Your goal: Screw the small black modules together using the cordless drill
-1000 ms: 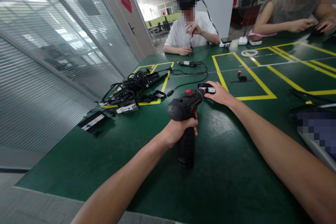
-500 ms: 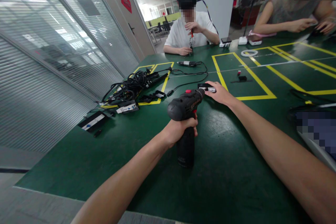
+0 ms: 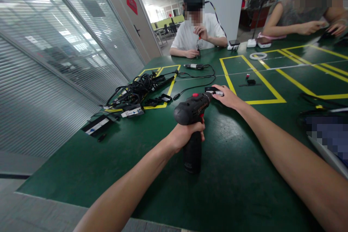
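Observation:
My left hand [image 3: 187, 134] is wrapped round the grip of a black cordless drill [image 3: 190, 110], a finger by its red trigger. The drill points forward and slightly right, its chuck close to a small black and silver block [image 3: 210, 89]. My right hand [image 3: 225, 96] grips that block from the right, thumb and fingers closed on it at the table. Whether the drill's tip touches the block is hidden behind the chuck.
A tangle of black cables [image 3: 141, 88] with adapters lies at the left, by a flat black box [image 3: 97, 125]. A pen-like tool [image 3: 193, 66] with a cord lies ahead. A white ring [image 3: 258, 56] is farther right. Two people sit across the green table [image 3: 233, 174].
Both my hands, the drill and the block stay practically still. Across the table, the seated person's raised hand has shifted slightly.

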{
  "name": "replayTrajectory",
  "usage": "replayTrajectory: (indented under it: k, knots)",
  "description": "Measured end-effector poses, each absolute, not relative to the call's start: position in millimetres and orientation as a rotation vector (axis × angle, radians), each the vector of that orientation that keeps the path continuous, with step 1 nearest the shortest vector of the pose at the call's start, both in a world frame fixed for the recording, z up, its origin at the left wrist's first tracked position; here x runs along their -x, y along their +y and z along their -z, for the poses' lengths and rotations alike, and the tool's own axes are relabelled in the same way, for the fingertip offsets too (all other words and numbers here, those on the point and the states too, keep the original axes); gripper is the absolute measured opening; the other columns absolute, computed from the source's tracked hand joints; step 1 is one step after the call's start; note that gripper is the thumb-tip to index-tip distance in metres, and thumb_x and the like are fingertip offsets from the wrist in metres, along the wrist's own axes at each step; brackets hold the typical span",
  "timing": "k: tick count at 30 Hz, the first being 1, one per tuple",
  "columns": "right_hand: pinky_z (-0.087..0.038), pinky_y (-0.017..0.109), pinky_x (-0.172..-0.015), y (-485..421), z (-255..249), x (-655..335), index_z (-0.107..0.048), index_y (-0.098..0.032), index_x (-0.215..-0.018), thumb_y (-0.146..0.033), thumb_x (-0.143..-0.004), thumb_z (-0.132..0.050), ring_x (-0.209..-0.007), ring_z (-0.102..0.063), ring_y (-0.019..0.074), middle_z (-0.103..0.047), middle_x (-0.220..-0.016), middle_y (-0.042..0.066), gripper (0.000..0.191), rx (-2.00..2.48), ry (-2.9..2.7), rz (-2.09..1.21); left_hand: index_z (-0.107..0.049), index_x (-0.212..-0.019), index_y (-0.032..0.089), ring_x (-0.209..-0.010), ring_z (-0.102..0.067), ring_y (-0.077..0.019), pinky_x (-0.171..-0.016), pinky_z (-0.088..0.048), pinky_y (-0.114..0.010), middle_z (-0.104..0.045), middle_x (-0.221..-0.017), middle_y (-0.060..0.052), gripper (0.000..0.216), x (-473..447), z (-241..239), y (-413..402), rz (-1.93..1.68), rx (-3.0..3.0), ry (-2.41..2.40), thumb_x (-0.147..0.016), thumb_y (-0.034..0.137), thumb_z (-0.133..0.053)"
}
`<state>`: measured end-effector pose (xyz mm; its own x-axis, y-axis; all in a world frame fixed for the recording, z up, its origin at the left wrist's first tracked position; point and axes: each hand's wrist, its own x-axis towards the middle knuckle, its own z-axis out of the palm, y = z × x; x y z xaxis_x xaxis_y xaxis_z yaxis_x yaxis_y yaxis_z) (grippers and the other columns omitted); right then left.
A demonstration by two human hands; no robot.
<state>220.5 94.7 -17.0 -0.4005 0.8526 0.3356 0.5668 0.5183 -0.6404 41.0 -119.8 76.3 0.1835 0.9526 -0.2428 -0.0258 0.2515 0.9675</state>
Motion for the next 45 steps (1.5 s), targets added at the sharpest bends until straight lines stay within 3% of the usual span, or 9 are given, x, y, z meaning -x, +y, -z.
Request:
replayTrajectory:
  k: [19, 32, 45]
  knots:
    - [-0.044, 0.044, -0.095, 95.7, 19.7, -219.7, -0.048, -0.030, -0.137, -0.041, -0.086, -0.057, -0.101, -0.059, 0.0269, -0.051, -0.112, 0.009, 0.053, 1.159, -2.128, -0.538, -0.054, -0.086, 0.014, -0.053, -0.055, -0.0108, -0.057, -0.044, -0.023, -0.056, -0.061, 0.000, 0.016, -38.7, -74.3, -120.5, -0.905, -1.087, 1.139, -0.072, 0.021, -0.059]
    - [-0.045, 0.044, -0.095, 94.7, 19.7, -221.9, -0.043, -0.030, -0.140, -0.039, -0.073, -0.072, -0.101, -0.059, 0.0270, -0.050, -0.112, 0.008, 0.074, 1.147, -2.166, -0.519, -0.056, -0.086, 0.013, -0.053, -0.056, -0.0115, -0.056, -0.043, -0.023, -0.057, -0.060, 0.000, 0.018, -38.6, -74.3, -120.6, -0.908, -1.069, 1.146, -0.071, 0.022, -0.060]
    - [-0.045, 0.044, -0.096, 93.8, 20.3, -220.8, -0.045, -0.029, -0.139, -0.041, -0.073, -0.071, -0.101, -0.059, 0.0263, -0.051, -0.112, 0.008, 0.072, 1.137, -2.149, -0.511, -0.054, -0.086, 0.013, -0.052, -0.055, -0.0116, -0.055, -0.042, -0.023, -0.056, -0.059, 0.000, 0.018, -39.2, -75.2, -120.0, -0.908, -1.086, 1.147, -0.071, 0.021, -0.059]
